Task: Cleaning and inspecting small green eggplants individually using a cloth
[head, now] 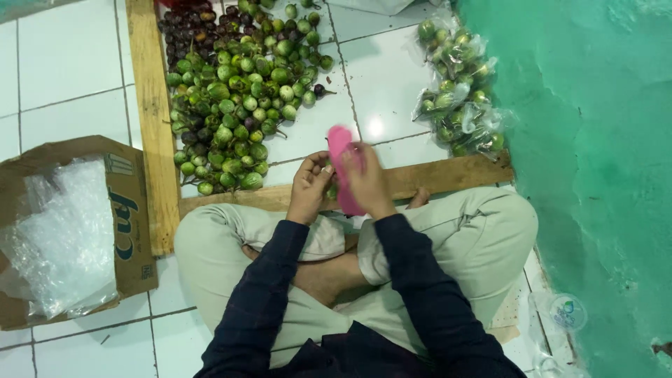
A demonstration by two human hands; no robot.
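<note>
Right now the right hand (369,180) is closed around a long flat pink plastic piece (340,150), whose long axis runs up and away from the lap toward the heap of small round green eggplants (234,105) on the white tiled floor (63,63). Just beside it, the left hand (310,185) pinches something small and greenish; what it is I cannot tell.

Both hands, left (309,187) and right (367,183), grip pink strip (342,162) beside green eggplant pile (234,105).
</note>
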